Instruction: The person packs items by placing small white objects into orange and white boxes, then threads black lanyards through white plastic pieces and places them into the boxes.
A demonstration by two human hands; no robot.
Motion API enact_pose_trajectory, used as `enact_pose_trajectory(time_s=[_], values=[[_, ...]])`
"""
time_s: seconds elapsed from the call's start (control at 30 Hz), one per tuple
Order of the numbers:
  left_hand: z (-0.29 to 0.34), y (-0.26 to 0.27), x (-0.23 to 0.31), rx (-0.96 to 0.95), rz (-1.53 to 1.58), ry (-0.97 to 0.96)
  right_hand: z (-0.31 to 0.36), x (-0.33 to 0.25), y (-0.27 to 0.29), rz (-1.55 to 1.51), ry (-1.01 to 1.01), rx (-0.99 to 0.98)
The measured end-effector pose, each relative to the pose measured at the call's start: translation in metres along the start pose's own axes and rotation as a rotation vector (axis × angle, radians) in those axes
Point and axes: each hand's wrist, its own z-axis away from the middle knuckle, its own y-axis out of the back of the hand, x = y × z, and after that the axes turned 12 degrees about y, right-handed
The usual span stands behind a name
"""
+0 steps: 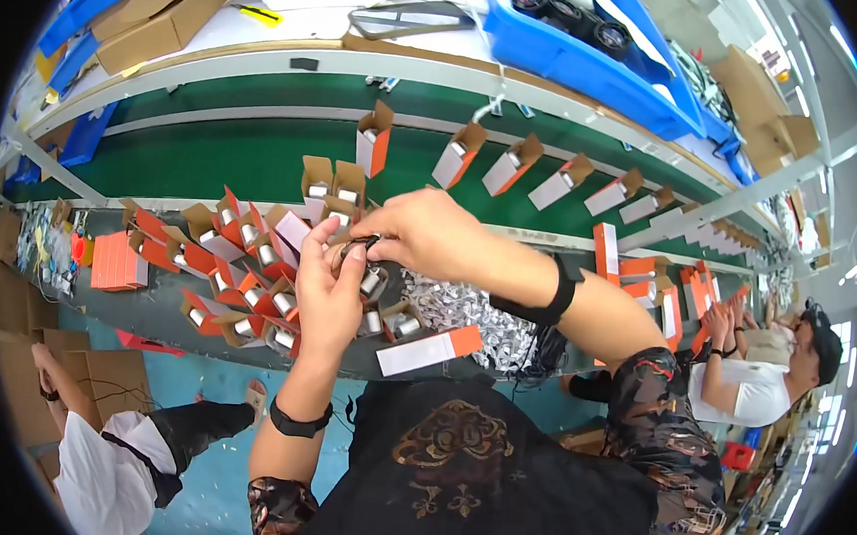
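Observation:
My left hand [330, 296] and my right hand [421, 230] meet over the bench, fingers pinched together around a small dark piece [367, 242]. Its exact kind is too small to make out. Around and left of my hands stand several open orange-and-white cartons [252, 297], with white or silvery cylinders showing in them. Just below my right forearm lies a heap of small silvery-white pieces [446, 312]. A white carton with an orange end [429, 351] lies at the bench's near edge.
Behind the bench runs a green conveyor belt [252, 127] carrying a row of open cartons [513, 165]. Orange cartons [119, 261] are stacked at left; black cables [545, 351] lie right of the heap. A blue bin [594, 58] sits on the shelf above. People [112, 474] are on both sides.

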Motion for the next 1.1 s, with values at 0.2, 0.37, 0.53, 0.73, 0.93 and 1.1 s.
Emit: enact_pose_trajectory(time_s=[0.2, 0.37, 0.53, 0.73, 0.93, 1.1], values=[[0.012, 0.009, -0.007, 0.015, -0.44, -0.167, -0.01, 0.009, -0.015, -0.059, -0.094, -0.094], [0.018, 0.045, -0.03, 0.131, -0.231, -0.101, -0.06, 0.094, -0.012, -0.156, -0.472, -0.033], [0.04, 0.079, -0.05, 0.019, -0.126, 0.129, -0.105, 0.242, -0.045, 0.308, -0.52, -0.088], [0.076, 0.1, -0.069, 0.156, -0.093, 0.287, -0.127, 0.317, -0.124, 0.689, -0.534, -0.282], [0.068, 0.106, -0.068, 0.257, -0.004, 0.319, -0.126, 0.351, -0.159, 0.587, -0.537, -0.492], [0.077, 0.11, -0.062, 0.311, -0.029, 0.323, -0.154, 0.286, -0.159, 0.475, -0.704, -0.635]])
